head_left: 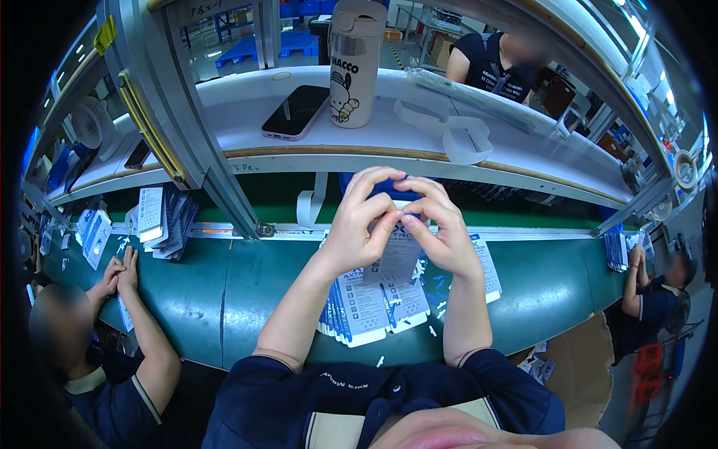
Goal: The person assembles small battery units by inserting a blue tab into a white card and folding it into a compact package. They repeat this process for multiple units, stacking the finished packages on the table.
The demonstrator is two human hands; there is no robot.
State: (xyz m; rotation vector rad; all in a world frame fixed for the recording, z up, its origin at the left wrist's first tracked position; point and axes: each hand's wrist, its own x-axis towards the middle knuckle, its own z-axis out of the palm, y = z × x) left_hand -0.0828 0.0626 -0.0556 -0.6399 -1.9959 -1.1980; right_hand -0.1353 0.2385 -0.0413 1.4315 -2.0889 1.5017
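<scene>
I have the left grip [364,228] and the right grip [440,228] both pinched on one flat printed carton [393,258], hanging just below them. Under the grips I see overlapping cartons [360,308] on the desk [542,295], too layered to count; beyond the left grip, the shelf [247,101] carries one phone [297,112] and one bottle [355,75].

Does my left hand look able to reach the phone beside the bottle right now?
Probably yes, once that left hand lets go of the printed carton: the phone lies near the shelf's front edge, with the bottle beside it rather than in between.
</scene>
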